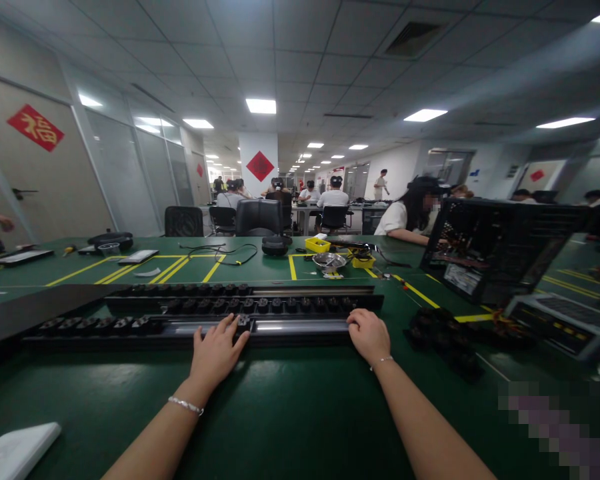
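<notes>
A long black rail [300, 327] with a shiny metal strip lies across the green table in front of me. My left hand [215, 353] is over its middle, thumb and forefinger at a small black block [244, 323] seated on the strip, the other fingers spread along the rail. At the right end, my right hand [373, 337] has its fingers curled over the rail, their tips partly hidden. Several similar blocks [105, 325] sit in a row on the rail's left part. Just behind lies another black rail [370, 300] carrying a line of such blocks.
To the right are a dark cluster of black parts [443, 340], a power supply [570, 323] and an open computer case [485, 250]. A metal bowl [329, 261] and a yellow tray [317, 245] stand behind. A co-worker [405, 213] sits across the table. A white object [23, 450] lies front left.
</notes>
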Motion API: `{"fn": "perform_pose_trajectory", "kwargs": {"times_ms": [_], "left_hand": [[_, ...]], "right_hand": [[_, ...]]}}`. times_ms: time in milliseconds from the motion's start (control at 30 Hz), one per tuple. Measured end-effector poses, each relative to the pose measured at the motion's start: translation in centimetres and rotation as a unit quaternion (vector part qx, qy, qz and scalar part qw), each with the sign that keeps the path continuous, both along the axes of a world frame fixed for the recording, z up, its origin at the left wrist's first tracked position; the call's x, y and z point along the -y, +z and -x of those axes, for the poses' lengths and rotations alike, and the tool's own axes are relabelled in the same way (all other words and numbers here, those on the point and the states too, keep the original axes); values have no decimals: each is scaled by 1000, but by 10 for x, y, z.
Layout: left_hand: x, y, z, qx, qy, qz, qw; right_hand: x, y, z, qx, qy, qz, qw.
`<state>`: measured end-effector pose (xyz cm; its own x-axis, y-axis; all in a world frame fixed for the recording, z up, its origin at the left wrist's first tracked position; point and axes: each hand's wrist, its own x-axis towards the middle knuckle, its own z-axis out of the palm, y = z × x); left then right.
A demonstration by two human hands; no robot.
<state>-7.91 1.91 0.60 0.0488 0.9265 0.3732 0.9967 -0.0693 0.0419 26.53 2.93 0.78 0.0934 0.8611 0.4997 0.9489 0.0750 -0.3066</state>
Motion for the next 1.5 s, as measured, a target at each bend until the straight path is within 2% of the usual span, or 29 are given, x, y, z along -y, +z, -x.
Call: {"fn": "perform_pose_trajectory", "kwargs": {"times_ms": [333, 533, 600, 833, 1167, 1500], "left_hand": [[2, 2, -4, -3, 8, 5, 1000], [4, 7, -6, -2, 8, 16, 1000], [5, 8, -7, -2, 7, 18, 1000], [4, 6, -6, -8, 4, 16, 1000], [5, 9, -11, -9, 7, 29, 1000], [5, 10, -15, 1, 5, 34, 999]], "right_hand": [[2, 2, 4, 4, -20, 4, 1000], [1, -1, 1, -8, -150, 0, 989], [0, -4, -1, -18, -175, 0, 984], [-4, -9, -6, -37, -153, 4, 988], [-1, -5, -5, -60, -141, 20, 988], [-3, -7, -5, -42, -141, 4, 989]]}}
